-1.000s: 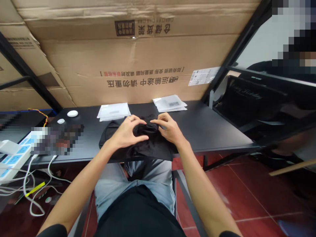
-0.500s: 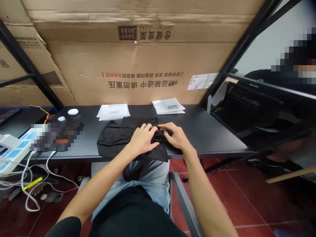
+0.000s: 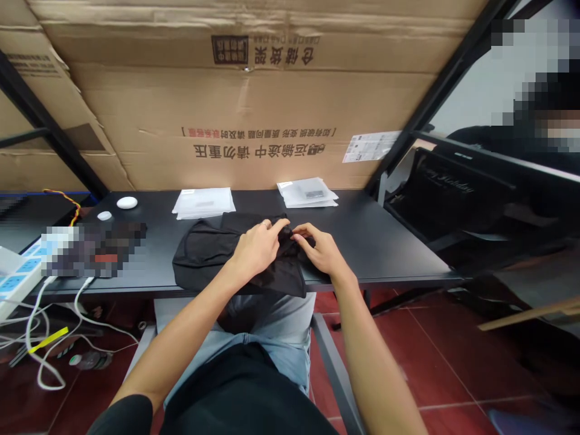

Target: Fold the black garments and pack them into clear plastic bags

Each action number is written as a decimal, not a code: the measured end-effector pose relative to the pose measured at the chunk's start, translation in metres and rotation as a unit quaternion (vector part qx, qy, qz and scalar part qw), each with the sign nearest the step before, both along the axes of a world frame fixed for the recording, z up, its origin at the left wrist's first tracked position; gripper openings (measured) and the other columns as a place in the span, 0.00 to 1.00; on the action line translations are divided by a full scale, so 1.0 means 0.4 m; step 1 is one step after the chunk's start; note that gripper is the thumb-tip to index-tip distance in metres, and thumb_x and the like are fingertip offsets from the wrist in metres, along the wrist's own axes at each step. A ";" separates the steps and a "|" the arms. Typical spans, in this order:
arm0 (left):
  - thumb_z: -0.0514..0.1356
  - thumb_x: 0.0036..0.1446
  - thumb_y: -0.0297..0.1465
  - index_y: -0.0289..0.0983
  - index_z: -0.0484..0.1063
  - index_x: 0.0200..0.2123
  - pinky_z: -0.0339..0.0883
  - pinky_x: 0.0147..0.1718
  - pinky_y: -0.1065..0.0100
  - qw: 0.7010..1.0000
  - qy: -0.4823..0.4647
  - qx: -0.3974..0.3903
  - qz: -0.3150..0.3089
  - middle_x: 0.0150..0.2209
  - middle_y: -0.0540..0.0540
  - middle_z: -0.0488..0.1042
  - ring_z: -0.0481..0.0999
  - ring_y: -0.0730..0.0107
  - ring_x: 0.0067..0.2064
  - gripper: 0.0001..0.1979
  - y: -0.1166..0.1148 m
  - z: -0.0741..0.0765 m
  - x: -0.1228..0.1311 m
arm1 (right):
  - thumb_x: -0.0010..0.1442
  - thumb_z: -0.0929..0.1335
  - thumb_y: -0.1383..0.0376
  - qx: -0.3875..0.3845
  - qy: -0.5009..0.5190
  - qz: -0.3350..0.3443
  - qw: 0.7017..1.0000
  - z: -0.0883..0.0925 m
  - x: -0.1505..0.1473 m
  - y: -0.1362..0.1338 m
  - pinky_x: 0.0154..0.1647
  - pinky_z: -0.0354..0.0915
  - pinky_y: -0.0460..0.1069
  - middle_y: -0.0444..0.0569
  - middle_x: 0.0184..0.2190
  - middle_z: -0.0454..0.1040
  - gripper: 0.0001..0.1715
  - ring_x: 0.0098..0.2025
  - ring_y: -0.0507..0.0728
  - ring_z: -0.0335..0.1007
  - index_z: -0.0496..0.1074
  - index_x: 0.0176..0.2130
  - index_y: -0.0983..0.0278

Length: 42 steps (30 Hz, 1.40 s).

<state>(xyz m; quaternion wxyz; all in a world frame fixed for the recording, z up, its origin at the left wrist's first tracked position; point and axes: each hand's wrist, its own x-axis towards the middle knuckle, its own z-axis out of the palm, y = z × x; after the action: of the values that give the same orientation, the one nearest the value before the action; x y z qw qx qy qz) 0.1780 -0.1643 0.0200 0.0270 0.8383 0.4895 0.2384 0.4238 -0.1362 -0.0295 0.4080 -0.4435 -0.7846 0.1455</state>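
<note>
A piece of black cloth [image 3: 203,254], folded and rumpled, lies at the front of the black desk [image 3: 371,241], its near edge hanging slightly over. Whether it is a garment or a bag I cannot tell. My left hand [image 3: 256,251], with a ring on one finger, rests on the cloth's right half, fingers curled into it and the index finger stretched forward. At the bunched right end, my right hand [image 3: 322,249] pinches the cloth between thumb and fingertips. The two hands are close together, and their grip on the folds is partly hidden.
Two stacks of translucent packets, a left stack [image 3: 203,203] and a right stack [image 3: 307,193], lie behind the cloth. Left are a white oval case [image 3: 127,203], a power strip [image 3: 20,275] and cables. Cardboard [image 3: 254,96] backs the desk; a black frame post [image 3: 419,115] stands right.
My left hand has shifted slightly left, its index finger now reaching forward. My right hand now pinches a raised bunch of the cloth. The view has moved slightly.
</note>
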 end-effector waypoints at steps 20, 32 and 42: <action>0.70 0.67 0.49 0.45 0.81 0.58 0.78 0.57 0.45 0.994 -0.034 0.045 0.097 0.57 0.36 0.80 0.77 0.37 0.61 0.22 -0.034 0.017 -0.233 | 0.67 0.77 0.53 -0.022 0.015 -0.009 1.000 0.009 -0.020 -0.004 0.62 0.79 0.65 0.49 0.44 0.90 0.16 0.48 0.65 0.87 0.80 0.50 0.56; 0.62 0.74 0.36 0.43 0.79 0.51 0.76 0.56 0.48 0.997 -0.050 -0.003 0.066 0.53 0.39 0.83 0.80 0.44 0.56 0.08 0.005 -0.089 -0.238 | 0.68 0.77 0.52 -0.012 0.005 -0.009 1.000 0.001 -0.016 0.003 0.60 0.80 0.64 0.49 0.44 0.90 0.16 0.48 0.66 0.88 0.80 0.51 0.56; 0.60 0.76 0.37 0.43 0.78 0.51 0.73 0.63 0.48 0.992 -0.119 -0.010 0.045 0.55 0.41 0.82 0.79 0.49 0.56 0.08 0.020 -0.129 -0.252 | 0.68 0.78 0.53 -0.004 0.001 -0.014 1.000 0.002 -0.017 0.001 0.60 0.81 0.64 0.49 0.44 0.89 0.15 0.48 0.66 0.88 0.80 0.51 0.55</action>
<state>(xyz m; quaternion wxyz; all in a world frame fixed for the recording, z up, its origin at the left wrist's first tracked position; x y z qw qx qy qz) 0.0771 -0.1563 -0.0314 0.0832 0.7808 0.5224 0.3324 0.4172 -0.1360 -0.0288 0.4088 -0.4561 -0.7774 0.1432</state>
